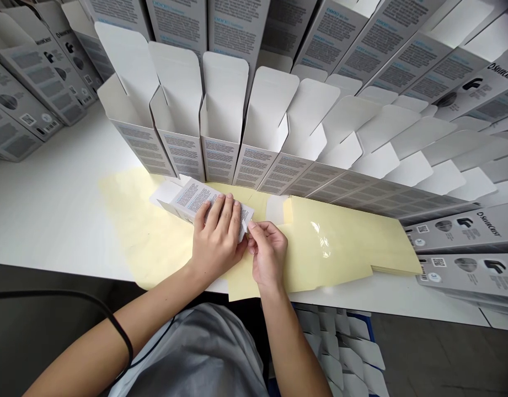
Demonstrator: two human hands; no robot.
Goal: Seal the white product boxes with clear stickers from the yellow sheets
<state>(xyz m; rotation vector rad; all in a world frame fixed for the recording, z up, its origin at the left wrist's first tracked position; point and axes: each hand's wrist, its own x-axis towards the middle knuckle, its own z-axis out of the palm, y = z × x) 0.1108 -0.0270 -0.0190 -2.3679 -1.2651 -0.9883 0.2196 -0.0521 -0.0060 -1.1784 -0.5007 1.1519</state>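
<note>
A small grey-and-white printed carton (191, 199) lies on its side on pale yellow backing sheets (332, 248) on the white table (51, 209). My left hand (218, 234) rests palm down on the carton, fingers together, pressing it to the table. My right hand (267, 251) is just to the right of it, thumb and forefinger pinched at the carton's near right end. What the pinch holds is too small to make out. A small clear sticker patch (276, 208) sits on the yellow sheet behind my right hand.
A long row of open cartons with raised white flaps (224, 121) stands behind my hands, curving away to the right. More closed cartons lie stacked at the far left (26, 94) and right (464, 270). White flaps fill a bin below the table (345, 353).
</note>
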